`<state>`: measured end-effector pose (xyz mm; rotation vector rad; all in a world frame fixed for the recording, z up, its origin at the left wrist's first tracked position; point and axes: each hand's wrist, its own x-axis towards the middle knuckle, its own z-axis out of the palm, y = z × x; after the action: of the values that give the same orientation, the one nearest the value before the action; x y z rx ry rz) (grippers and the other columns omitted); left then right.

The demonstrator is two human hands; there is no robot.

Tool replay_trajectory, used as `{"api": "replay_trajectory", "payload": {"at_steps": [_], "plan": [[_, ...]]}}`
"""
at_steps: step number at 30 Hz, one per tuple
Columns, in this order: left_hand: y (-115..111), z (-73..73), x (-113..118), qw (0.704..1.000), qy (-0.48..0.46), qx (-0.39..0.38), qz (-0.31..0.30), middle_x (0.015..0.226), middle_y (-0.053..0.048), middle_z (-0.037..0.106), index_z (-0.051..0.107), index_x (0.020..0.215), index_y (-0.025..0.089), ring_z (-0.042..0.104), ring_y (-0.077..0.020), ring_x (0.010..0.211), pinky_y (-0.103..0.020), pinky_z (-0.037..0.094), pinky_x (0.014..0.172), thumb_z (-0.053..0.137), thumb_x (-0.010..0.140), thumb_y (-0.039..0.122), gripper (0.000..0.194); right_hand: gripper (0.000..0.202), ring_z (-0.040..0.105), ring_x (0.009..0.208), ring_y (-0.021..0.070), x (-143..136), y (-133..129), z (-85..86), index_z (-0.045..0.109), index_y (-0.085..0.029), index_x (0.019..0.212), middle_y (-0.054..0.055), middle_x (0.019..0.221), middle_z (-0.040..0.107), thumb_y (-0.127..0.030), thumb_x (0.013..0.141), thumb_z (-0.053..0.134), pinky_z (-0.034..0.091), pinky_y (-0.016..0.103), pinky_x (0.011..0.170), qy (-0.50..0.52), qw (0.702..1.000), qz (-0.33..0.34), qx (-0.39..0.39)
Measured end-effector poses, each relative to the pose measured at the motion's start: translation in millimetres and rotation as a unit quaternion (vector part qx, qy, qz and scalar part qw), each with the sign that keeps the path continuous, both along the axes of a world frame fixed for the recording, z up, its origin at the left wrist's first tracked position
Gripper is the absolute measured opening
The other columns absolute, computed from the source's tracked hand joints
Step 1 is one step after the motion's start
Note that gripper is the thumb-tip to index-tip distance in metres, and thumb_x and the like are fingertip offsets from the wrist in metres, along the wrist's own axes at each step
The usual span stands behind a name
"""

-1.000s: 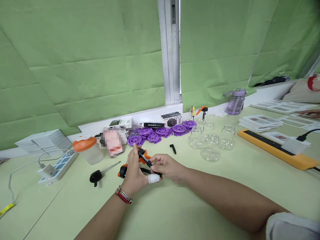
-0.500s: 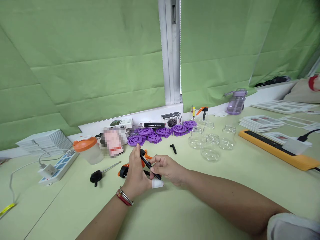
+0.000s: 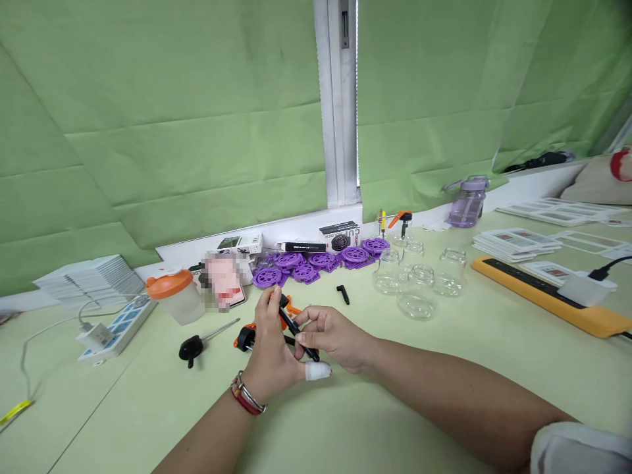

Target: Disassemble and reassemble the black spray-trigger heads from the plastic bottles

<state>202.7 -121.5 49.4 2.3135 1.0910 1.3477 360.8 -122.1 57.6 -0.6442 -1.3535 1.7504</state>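
A slim black tube-like part (image 3: 296, 330) with a rounder top end slants between my two hands. The fingers of my left hand (image 3: 271, 349) close around its top end, while the bandaged thumb stretches out below. My right hand (image 3: 333, 339) pinches the tube near its lower end. Just behind the hands, on the table, lie orange and black parts (image 3: 243, 338), mostly hidden by my left hand. A small black elbow-shaped piece (image 3: 343, 294) rests beyond my right hand. To the left lies a black-handled piece with a thin metal rod (image 3: 192, 347).
Purple wheel-shaped parts (image 3: 305, 272) lie along the back, by boxes (image 3: 340, 237). Clear glass jars (image 3: 415, 299) stand to the right, near an orange power strip (image 3: 548, 296). An orange-lidded cup (image 3: 180, 303) and a white power strip (image 3: 121, 329) are left.
Both hands stay around the black tube-like part, which has shifted very slightly. My left thumb has moved a little right and down. Everything on the table lies as before.
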Motion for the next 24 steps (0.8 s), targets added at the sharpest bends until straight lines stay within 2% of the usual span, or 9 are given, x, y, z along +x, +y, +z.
{"api": "replay_trajectory", "payload": {"at_steps": [6,13,24], "plan": [[-6,3.8,5,0.999,0.031,0.008,0.028,0.145,-0.015,0.009,0.002,0.143,0.027,0.010,-0.0378,0.135,-0.055,0.022,0.105,0.080,0.041,0.028,0.129,0.042,0.056,0.057,0.0120,1,-3,3.5,0.053,-0.015,0.092,0.000,0.061,0.064,-0.040,0.065,0.074,0.038,0.026,0.060,-0.001,1.000,0.000,0.003],[-12,8.4,10,0.997,0.043,0.037,0.050,0.144,-0.017,0.011,0.003,0.143,0.023,0.011,-0.0396,0.134,-0.055,0.022,0.105,0.079,0.044,0.033,0.126,0.041,0.054,0.056,0.0111,2,-4,3.3,0.054,-0.016,0.092,0.001,0.062,0.064,-0.040,0.065,0.073,0.036,0.024,0.057,-0.005,1.000,0.002,-0.006],[-14,8.6,12,0.996,0.038,0.060,0.059,0.141,-0.014,0.017,0.009,0.142,0.025,0.015,-0.0367,0.133,-0.051,0.022,0.106,0.077,0.045,0.026,0.118,0.040,0.052,0.051,0.0091,3,-4,5.1,0.052,-0.016,0.093,0.000,0.061,0.065,-0.039,0.067,0.072,0.032,0.021,0.051,-0.006,1.000,0.008,-0.008]]}}
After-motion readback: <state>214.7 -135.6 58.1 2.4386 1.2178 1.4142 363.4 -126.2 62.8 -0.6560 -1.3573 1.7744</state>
